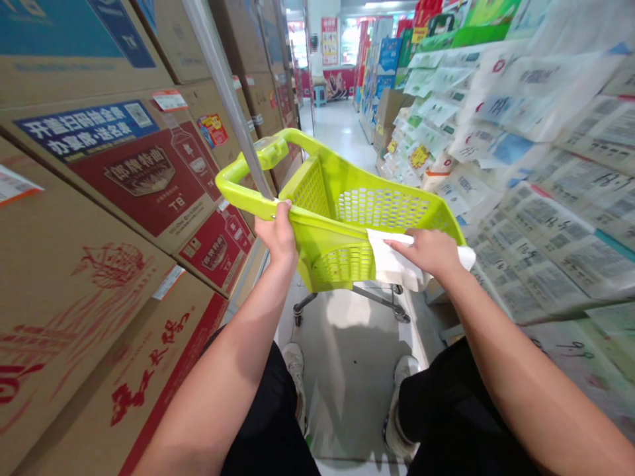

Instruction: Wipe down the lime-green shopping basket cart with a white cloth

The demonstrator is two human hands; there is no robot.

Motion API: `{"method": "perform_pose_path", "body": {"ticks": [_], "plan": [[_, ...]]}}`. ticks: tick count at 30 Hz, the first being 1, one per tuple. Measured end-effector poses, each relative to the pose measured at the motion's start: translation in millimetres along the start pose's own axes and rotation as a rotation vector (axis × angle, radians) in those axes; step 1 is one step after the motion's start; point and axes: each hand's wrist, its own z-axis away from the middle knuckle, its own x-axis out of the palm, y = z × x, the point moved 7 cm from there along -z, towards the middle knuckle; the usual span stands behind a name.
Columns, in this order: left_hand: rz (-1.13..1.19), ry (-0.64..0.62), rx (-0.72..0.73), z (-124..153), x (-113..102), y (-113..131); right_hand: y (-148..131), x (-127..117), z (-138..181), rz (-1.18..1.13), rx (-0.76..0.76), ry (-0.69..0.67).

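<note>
A lime-green plastic shopping cart [342,223] stands sideways before me on a wheeled metal frame, its handle end to the left. My left hand [278,231] grips the rim near the handle, thumb on top and fingers hidden behind the side. At the right part of the same rim, my right hand [432,252] is closed on a white cloth [391,259], pressing it against the rim. The cloth drapes over the cart's side, and one end sticks out past my hand. Inside the basket, the perforated walls show; part of its floor is hidden.
Stacked cardboard boxes [149,178] line the left side, with a metal pole [229,92] slanting close to the cart handle. Packs of tissue [526,125] fill the right side. The tiled aisle [342,132] runs ahead towards a blue stool [320,94].
</note>
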Motion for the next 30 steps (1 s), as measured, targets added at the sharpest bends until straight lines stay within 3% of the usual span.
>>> {"method": "perform_pose_path", "body": {"ticks": [4,6,11,15,19,25,30], "plan": [[0.012,0.005,0.063,16,3,5,-1,-2,3,-0.019,-0.002,0.027],[0.001,0.011,0.052,27,5,9,-26,-8,6,-0.062,-0.043,0.053],[-0.029,-0.010,-0.060,52,13,16,-123,-41,14,-0.284,-0.290,0.184],[-0.048,-0.048,-0.091,56,14,20,-154,-54,14,-0.335,-0.343,0.157],[-0.054,-0.074,-0.109,43,9,18,-135,-48,12,-0.306,-0.305,0.132],[-0.017,-0.042,-0.068,24,5,11,-51,-18,2,-0.116,-0.012,0.008],[0.002,-0.033,-0.003,22,7,7,2,-7,-1,-0.114,0.070,-0.083]]}}
